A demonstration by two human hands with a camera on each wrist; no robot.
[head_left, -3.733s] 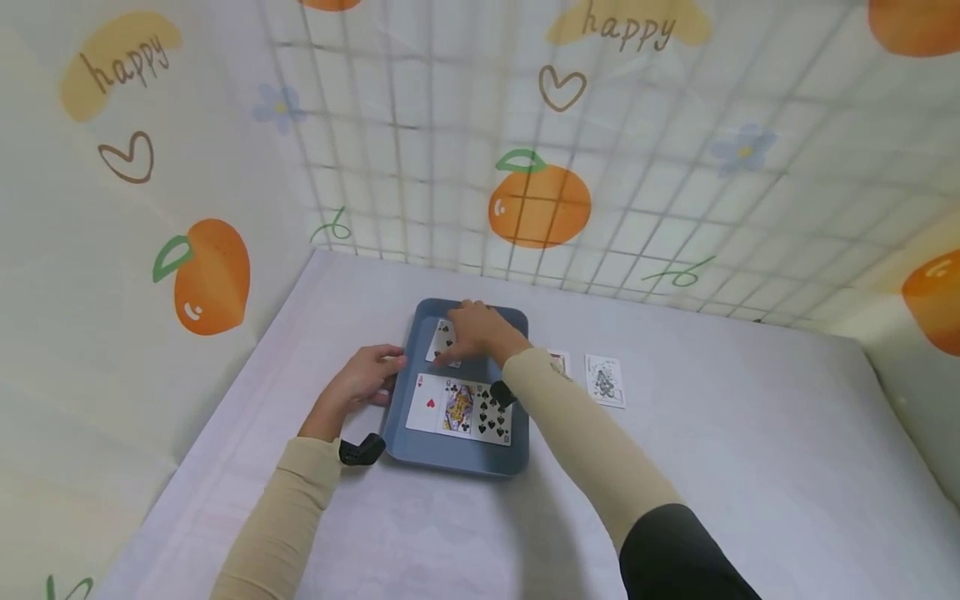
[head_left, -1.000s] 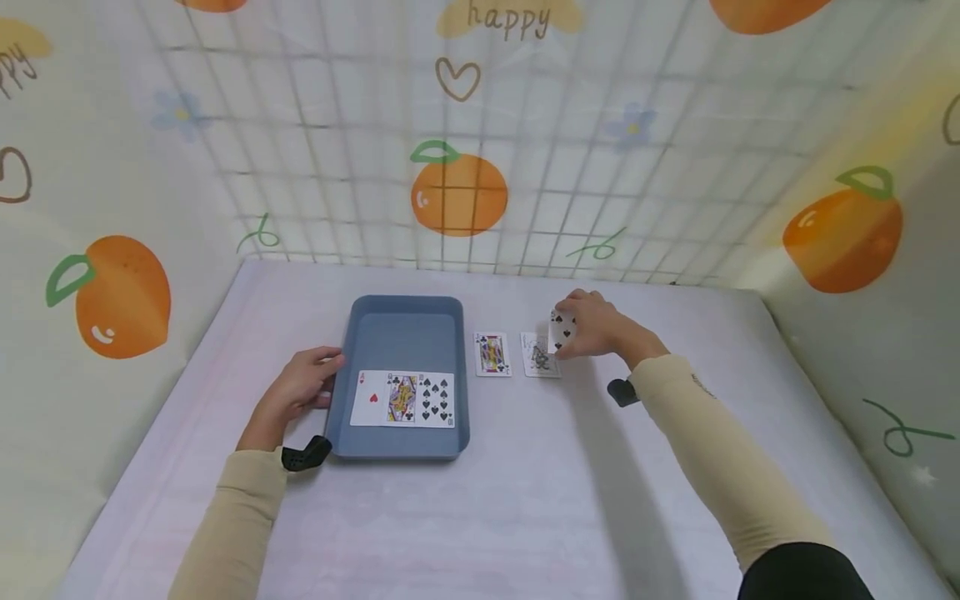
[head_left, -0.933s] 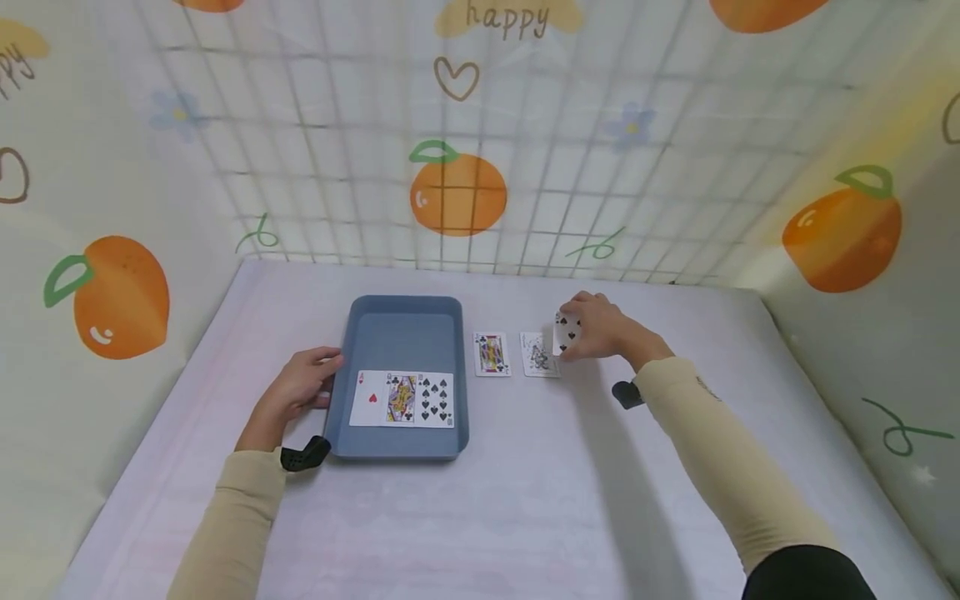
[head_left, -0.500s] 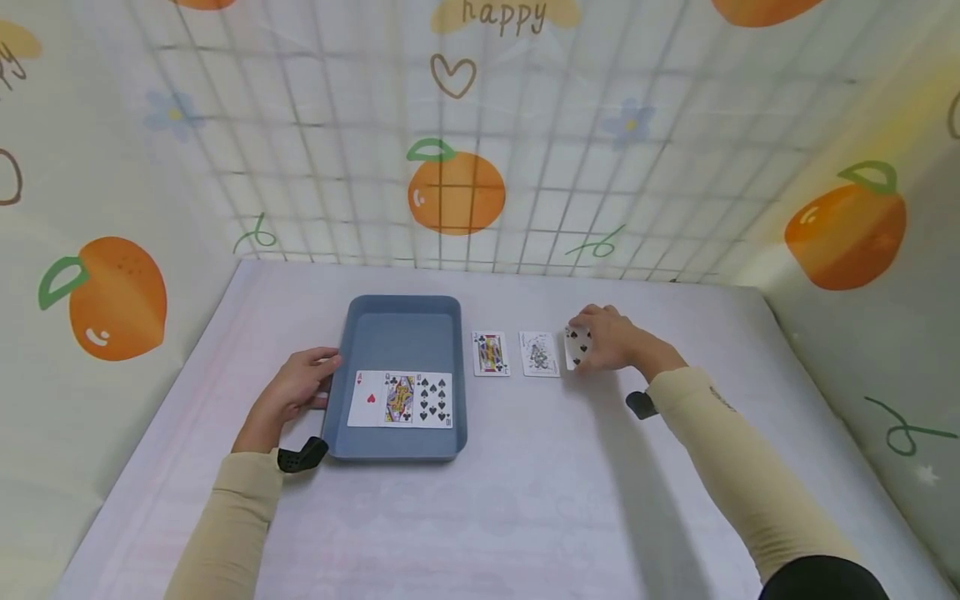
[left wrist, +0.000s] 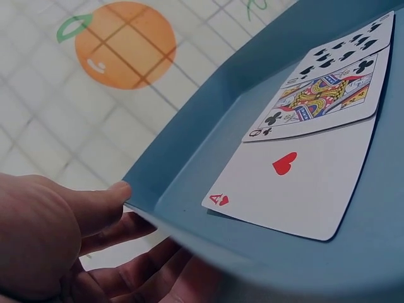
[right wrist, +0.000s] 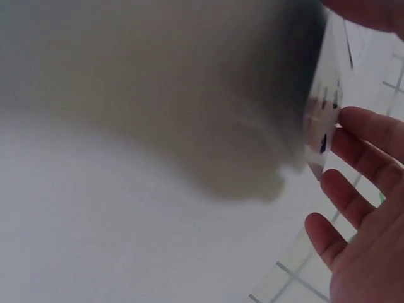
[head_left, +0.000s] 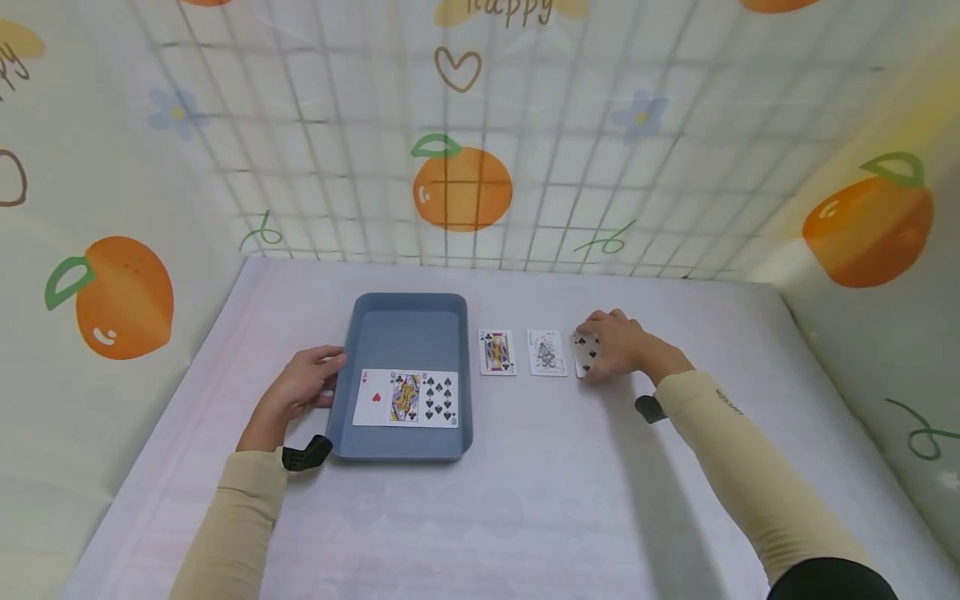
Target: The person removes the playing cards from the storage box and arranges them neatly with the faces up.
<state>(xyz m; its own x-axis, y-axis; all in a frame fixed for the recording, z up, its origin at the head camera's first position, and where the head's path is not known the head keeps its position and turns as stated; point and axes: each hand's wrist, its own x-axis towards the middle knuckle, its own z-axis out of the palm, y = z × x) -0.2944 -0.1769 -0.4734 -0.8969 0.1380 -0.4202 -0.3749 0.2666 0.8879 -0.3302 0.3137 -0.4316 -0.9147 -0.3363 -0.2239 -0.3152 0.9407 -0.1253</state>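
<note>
In the head view my left hand point(head_left: 303, 382) is at the left side of a blue-grey tray point(head_left: 408, 446). The left wrist view shows the thumb point(left wrist: 117, 192) on the tray's rim and the other fingers against its outer wall. Inside the tray lie an ace of hearts point(head_left: 372, 404), a queen of clubs point(head_left: 405, 397) and a ten of spades point(head_left: 438, 400), overlapping in a row. My right hand point(head_left: 626, 346) holds a spade playing card point(head_left: 587, 354) by its edges, low over the table; the hand covers its right part. The right wrist view has this card edge-on.
Between tray and right hand, a face card with a club point(head_left: 497, 352) and a joker point(head_left: 547, 353) lie side by side on the white tablecloth point(head_left: 510, 517). Behind the table hangs a printed curtain point(head_left: 555, 125) over a grid; similar sheeting encloses both sides.
My right hand has carried the spade card out of the tray, past the joker, and lowered it toward the table on the joker's right. My left hand stays at the tray.
</note>
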